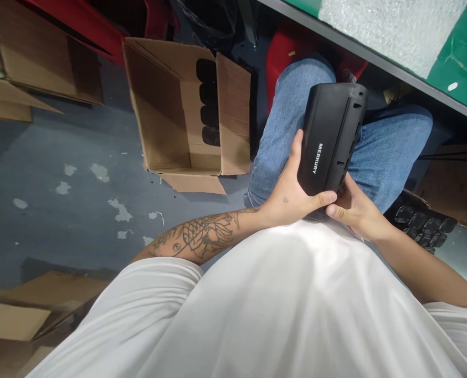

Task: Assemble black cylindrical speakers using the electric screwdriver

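Note:
A black plastic device (pixel 330 134) with white lettering on its side lies over my lap, its long axis pointing away from me. My left hand (pixel 292 191) grips its near left side, thumb across the lower end. My right hand (pixel 353 207) holds the near right corner from below, fingers partly hidden behind the device. I am seated in blue jeans (pixel 391 147) and a white shirt.
An open cardboard box (pixel 166 121) on the grey floor to my left holds a row of the same black devices (pixel 208 102). More black parts (pixel 426 226) lie at my right. A green table edge (pixel 465 58) with bubble wrap (pixel 391 26) runs above right. Flattened cartons (pixel 16 315) lie at lower left.

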A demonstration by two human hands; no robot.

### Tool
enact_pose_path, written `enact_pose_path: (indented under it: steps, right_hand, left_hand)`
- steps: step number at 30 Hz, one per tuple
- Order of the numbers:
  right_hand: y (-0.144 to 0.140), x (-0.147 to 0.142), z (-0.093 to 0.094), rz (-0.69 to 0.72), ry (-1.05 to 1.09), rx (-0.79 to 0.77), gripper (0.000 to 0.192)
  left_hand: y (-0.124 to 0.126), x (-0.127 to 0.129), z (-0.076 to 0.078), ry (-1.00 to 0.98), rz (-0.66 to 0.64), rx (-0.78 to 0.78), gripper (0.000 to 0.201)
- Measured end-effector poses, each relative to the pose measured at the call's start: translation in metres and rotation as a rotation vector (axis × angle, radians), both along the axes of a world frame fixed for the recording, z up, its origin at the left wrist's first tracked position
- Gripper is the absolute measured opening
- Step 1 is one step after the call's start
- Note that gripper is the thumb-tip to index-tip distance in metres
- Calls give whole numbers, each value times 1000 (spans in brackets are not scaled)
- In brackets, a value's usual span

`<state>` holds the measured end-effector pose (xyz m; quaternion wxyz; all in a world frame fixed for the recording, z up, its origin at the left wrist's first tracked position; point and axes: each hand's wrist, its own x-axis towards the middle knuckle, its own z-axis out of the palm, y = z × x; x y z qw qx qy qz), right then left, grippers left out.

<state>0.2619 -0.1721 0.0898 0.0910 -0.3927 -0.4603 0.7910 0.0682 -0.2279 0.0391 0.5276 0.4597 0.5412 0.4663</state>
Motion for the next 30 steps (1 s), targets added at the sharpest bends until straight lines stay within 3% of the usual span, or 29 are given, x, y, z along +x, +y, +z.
enact_pose_path:
  steps: [3, 9, 17, 22, 25, 30]
  right_hand:
    - [-5, 1, -2, -20, -10, 16, 108]
    - [-7, 2, -5, 8, -90, 167, 124]
    - [-15, 14, -8, -52, -149, 125, 131]
    - [-16, 22, -13, -96, -151, 130, 118]
    - [-12, 29, -12, -40, -150, 81, 111]
    - [-12, 36, -6, -56, -176, 15, 105]
  left_hand:
    - [-7, 5, -6, -16, -4, 12, 132]
    - [-20, 18, -18, -18, 62, 27, 126]
    - [-8, 22, -22, -254, 24, -115, 136]
    - [1, 23, -20, -381, -53, -148, 134]
    - [5, 28, -18, -390, -71, -167, 133]
    - [5, 39, -13, -364, -64, -238, 113]
